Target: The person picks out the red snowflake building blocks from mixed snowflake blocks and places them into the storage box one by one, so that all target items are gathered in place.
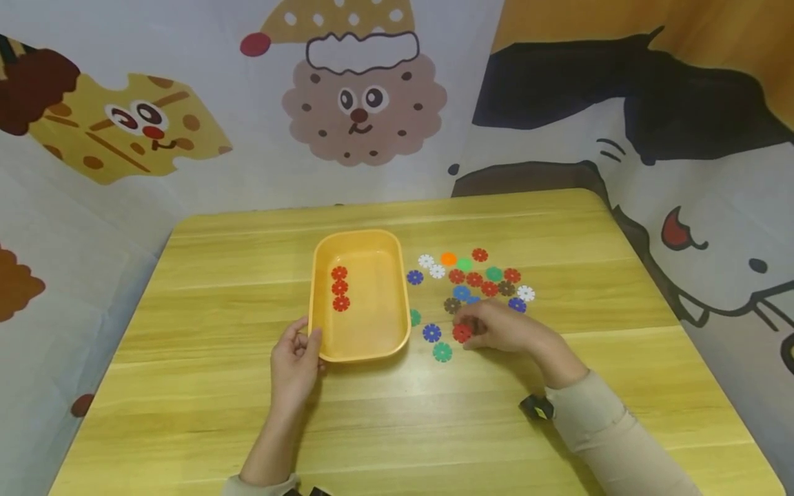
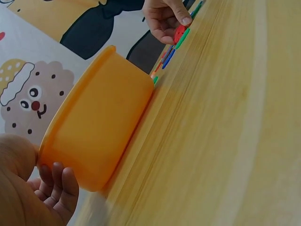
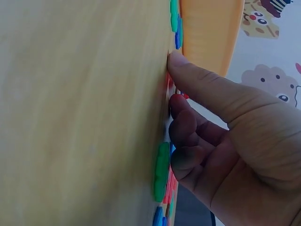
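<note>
An orange-yellow plastic tray (image 1: 360,348) stands on the wooden table. Three red snowflake building discs (image 1: 340,288) lie in a column in its left half. My left hand (image 1: 296,362) grips the tray's near left corner, thumb at the rim and fingers curled by the outer wall (image 2: 99,141). To the right of the tray, my right hand (image 1: 505,332) pinches another red snowflake disc (image 1: 462,333) low over the table, between thumb (image 3: 202,80) and fingertips. A green disc (image 1: 442,352) and a blue disc (image 1: 431,333) lie just left of that hand.
Several loose snowflake discs in red, white, brown, green, blue and orange (image 1: 449,259) are spread beyond my right hand. A green disc (image 1: 415,317) lies against the tray's right side. Behind the table (image 1: 397,427) hangs a cartoon-printed cloth (image 1: 366,186).
</note>
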A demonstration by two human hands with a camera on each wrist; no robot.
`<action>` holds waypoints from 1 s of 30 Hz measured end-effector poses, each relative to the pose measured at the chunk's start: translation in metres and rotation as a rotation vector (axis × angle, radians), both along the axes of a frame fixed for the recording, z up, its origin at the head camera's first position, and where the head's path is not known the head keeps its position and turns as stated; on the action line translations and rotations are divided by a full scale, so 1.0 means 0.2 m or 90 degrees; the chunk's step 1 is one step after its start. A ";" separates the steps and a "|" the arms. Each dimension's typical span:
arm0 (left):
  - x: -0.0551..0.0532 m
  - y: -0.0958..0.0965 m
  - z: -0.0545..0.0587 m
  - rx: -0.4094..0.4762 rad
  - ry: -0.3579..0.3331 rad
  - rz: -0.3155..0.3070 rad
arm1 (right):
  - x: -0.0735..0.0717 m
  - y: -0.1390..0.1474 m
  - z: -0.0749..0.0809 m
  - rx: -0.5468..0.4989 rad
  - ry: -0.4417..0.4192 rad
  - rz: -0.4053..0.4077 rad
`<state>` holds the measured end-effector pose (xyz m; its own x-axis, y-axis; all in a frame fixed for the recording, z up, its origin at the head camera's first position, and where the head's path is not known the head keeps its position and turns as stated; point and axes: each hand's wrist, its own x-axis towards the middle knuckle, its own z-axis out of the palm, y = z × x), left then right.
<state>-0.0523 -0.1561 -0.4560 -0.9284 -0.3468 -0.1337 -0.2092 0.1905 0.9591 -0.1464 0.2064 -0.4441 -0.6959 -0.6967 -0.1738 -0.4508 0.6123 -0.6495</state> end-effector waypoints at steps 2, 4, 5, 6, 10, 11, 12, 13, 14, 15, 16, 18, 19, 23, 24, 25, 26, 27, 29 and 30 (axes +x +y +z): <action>0.00 0.00 0.00 0.000 0.000 0.002 | 0.00 0.00 0.00 -0.004 0.004 0.008; 0.00 0.00 0.00 0.000 -0.001 0.002 | 0.00 0.00 0.00 -0.008 0.004 0.010; 0.00 0.00 0.00 -0.001 -0.001 0.002 | 0.00 0.00 0.00 -0.009 0.003 0.007; 0.00 0.00 0.00 -0.002 -0.001 0.002 | 0.00 0.00 0.00 -0.013 0.004 0.003; 0.00 0.00 0.00 -0.001 -0.002 0.001 | -0.01 -0.01 0.01 -0.041 0.023 -0.017; 0.00 0.00 0.00 -0.002 -0.001 0.000 | -0.02 -0.01 0.02 -0.048 0.033 -0.022; 0.00 0.00 0.00 -0.002 -0.002 0.000 | -0.02 -0.02 0.02 -0.056 0.045 -0.024; 0.00 0.00 0.00 -0.002 -0.002 0.001 | -0.03 -0.02 0.02 -0.063 0.057 -0.026; 0.00 0.00 0.00 -0.003 -0.002 0.000 | -0.03 -0.02 0.03 -0.068 0.070 -0.029; 0.00 0.00 0.00 -0.003 -0.001 -0.001 | -0.04 -0.03 0.03 -0.073 0.083 -0.032; 0.00 0.00 0.00 -0.004 -0.001 -0.001 | -0.04 -0.04 0.04 -0.076 0.093 -0.035; 0.00 0.00 0.00 -0.004 0.000 -0.001 | -0.05 -0.05 0.05 -0.082 0.108 -0.042; 0.00 0.00 0.00 -0.004 0.000 -0.001 | -0.05 -0.06 0.06 -0.084 0.115 -0.047; 0.00 0.00 0.01 -0.003 0.001 -0.002 | -0.07 -0.12 0.10 -0.099 0.133 -0.066; 0.00 0.00 0.01 -0.003 0.001 -0.002 | -0.07 -0.13 0.11 -0.102 0.135 -0.070; 0.00 0.00 0.01 -0.003 0.001 -0.003 | -0.08 -0.15 0.12 -0.106 0.134 -0.075; 0.00 0.00 0.01 -0.003 0.002 -0.003 | -0.08 -0.16 0.13 -0.110 0.133 -0.081; 0.00 0.00 0.00 -0.003 0.002 -0.004 | -0.08 -0.18 0.13 -0.115 0.131 -0.086; 0.00 0.00 0.00 -0.002 0.004 -0.004 | -0.09 -0.22 0.15 -0.126 0.125 -0.092; 0.00 0.00 0.00 0.000 0.005 -0.004 | -0.09 -0.24 0.15 -0.132 0.126 -0.091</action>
